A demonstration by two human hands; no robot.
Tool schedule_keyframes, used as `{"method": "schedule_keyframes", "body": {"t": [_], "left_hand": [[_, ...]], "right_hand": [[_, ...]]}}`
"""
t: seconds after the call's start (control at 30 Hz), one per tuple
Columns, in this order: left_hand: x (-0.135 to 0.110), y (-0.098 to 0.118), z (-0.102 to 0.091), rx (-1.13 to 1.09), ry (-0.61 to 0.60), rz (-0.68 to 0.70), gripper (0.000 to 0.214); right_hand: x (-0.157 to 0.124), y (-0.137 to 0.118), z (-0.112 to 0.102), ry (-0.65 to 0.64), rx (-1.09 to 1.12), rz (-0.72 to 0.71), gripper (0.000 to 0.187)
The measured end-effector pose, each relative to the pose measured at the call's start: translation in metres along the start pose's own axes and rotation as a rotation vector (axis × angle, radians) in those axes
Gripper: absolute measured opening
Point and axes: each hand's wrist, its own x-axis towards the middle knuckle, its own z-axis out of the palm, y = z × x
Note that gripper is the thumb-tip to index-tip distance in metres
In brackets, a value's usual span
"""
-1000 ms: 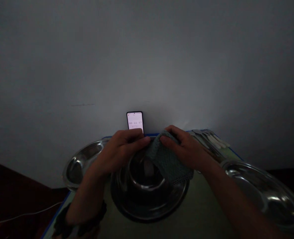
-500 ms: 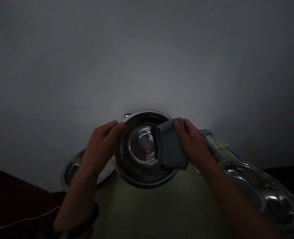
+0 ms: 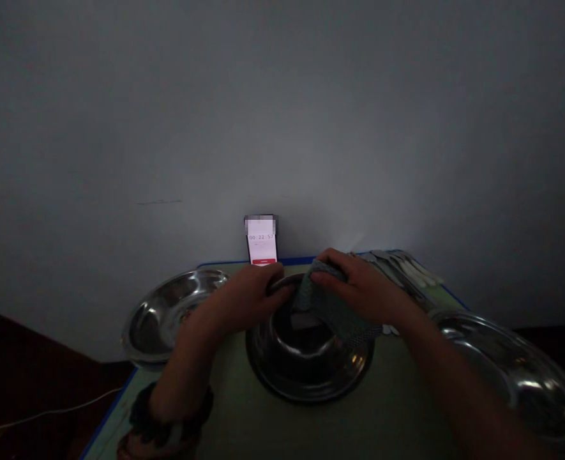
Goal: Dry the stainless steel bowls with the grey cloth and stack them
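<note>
A shiny metal basin is tilted toward me just above the green table, its inside facing me. My left hand grips its far rim, the thumb over the inner side. My right hand is closed on a grey-green textured cloth, pressed at the basin's far right rim. The cloth hangs down over part of the basin's inside and hides it.
A metal basin stands at the table's left, another at its right. Several pale-handled utensils lie at the back right. A phone showing a timer leans on the wall. The green table has a blue edge.
The basin has come down and nearer, uncovering the phone behind it. Both hands moved with it; the left shifted right along the rim, and the cloth now sits at the far rim.
</note>
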Motion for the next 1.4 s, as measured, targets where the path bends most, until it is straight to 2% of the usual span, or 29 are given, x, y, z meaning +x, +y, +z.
{"method": "schedule_keyframes", "body": {"t": [0.23,0.4,0.5,0.57,0.67,0.87,0.93,1.03,1.1,1.23,1.3,1.4], "left_hand": [[-0.006,0.013,-0.008,-0.163,-0.003,0.078,0.039],[-0.008,0.019,-0.009,-0.128,0.008,0.097,0.035],[-0.009,0.021,-0.011,-0.157,0.064,0.132,0.034],[-0.010,0.022,-0.014,-0.190,0.136,0.169,0.034],[-0.012,0.022,-0.016,-0.241,0.288,0.176,0.036],[-0.009,0.013,-0.011,-0.525,0.764,-0.012,0.035],[-0.003,0.009,-0.006,-0.586,0.813,-0.074,0.034],[0.004,0.002,-0.001,-0.475,0.673,-0.125,0.035],[0.005,-0.001,-0.002,-0.346,0.546,-0.124,0.037],[0.001,0.001,-0.005,-0.178,0.299,-0.028,0.037],[0.000,0.005,-0.004,-0.139,0.215,0.026,0.036],[0.001,0.010,0.000,-0.148,0.119,0.084,0.038]], "right_hand": [[-0.002,-0.001,-0.006,-0.042,0.154,0.009,0.021],[-0.003,-0.003,-0.005,-0.039,0.207,0.000,0.017],[-0.004,-0.007,-0.005,-0.030,0.247,0.000,0.018],[-0.005,-0.010,-0.006,0.025,0.256,-0.001,0.019],[-0.007,-0.012,-0.010,0.176,0.243,-0.003,0.019],[0.000,0.001,-0.008,0.557,0.460,0.067,0.027],[0.003,0.007,-0.005,0.630,0.473,0.128,0.031],[0.004,0.013,-0.006,0.619,0.388,0.220,0.035],[0.002,0.012,-0.011,0.563,0.300,0.219,0.036],[-0.002,0.001,-0.017,0.330,0.072,0.106,0.030],[-0.004,-0.005,-0.017,0.202,-0.006,0.061,0.028],[-0.004,-0.009,-0.012,0.034,-0.011,0.024,0.026]]}}
